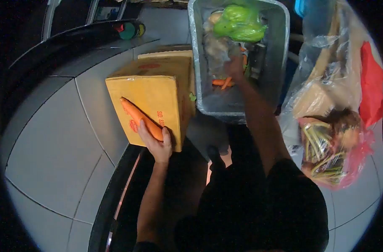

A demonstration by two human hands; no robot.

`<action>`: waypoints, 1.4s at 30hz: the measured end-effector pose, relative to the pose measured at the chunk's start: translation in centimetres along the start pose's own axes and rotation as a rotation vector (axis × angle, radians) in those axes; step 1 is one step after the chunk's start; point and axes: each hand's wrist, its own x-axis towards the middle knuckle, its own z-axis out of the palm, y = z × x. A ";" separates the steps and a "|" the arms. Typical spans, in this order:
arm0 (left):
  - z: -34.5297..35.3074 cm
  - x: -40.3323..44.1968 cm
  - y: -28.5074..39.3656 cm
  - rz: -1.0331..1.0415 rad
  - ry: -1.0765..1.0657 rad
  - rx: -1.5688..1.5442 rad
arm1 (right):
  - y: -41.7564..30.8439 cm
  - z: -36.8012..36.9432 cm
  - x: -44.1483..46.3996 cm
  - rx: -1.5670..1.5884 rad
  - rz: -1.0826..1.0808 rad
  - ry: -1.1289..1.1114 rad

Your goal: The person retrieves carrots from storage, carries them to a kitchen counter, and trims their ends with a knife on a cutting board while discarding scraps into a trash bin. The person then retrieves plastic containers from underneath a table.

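Observation:
A large orange carrot [141, 118] lies in my left hand [156, 143], with the fingers wrapped round its thick end, in front of a yellow-brown cardboard box [168, 96]. My right hand [235, 67] reaches down into a grey plastic bin [200, 94]; its fingers are blurred and dim, so what they touch is unclear. Near that hand, smaller carrots [223, 82] lie in the bin. Green produce in clear plastic [240, 23] is at the bin's far end, beside a cloudy plastic bag [216, 48].
Right of the bin lie a big clear plastic bag [313, 67], a pinkish bag of green stalks [326, 151] and a red bag [370, 84]. A green container [130, 30] lies at the upper left. Grey tiles [48, 143] cover the floor at left.

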 end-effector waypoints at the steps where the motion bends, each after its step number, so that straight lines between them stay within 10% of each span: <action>1: -0.1 0.0 0.0 0.009 0.000 0.003 | -0.3 -0.4 -1.8 0.052 -0.053 0.023; 11: -0.1 0.0 -0.1 -0.007 -0.008 -0.011 | -11.8 -19.9 -2.0 0.257 0.327 -0.051; 18: 0.0 0.0 -0.4 0.004 -0.011 0.006 | -11.3 -26.8 4.4 0.252 0.132 0.099; 21: 0.0 0.0 -0.5 0.019 -0.006 0.009 | -7.3 -21.5 7.8 -0.193 -0.183 0.517; 29: -0.2 -0.3 -0.5 0.000 -0.020 -0.013 | -3.8 -15.7 7.3 -0.148 0.027 0.390; 33: 0.1 -0.2 -0.5 -0.029 -0.023 -0.026 | -6.3 -16.2 4.4 -0.145 -0.184 0.710; 39: 0.1 -0.3 -0.7 -0.023 -0.031 -0.004 | -2.9 -5.8 -4.2 0.246 0.551 0.437; 42: 0.2 -0.6 -1.0 -0.034 -0.028 -0.008 | 6.5 3.1 -3.3 -0.390 0.265 0.228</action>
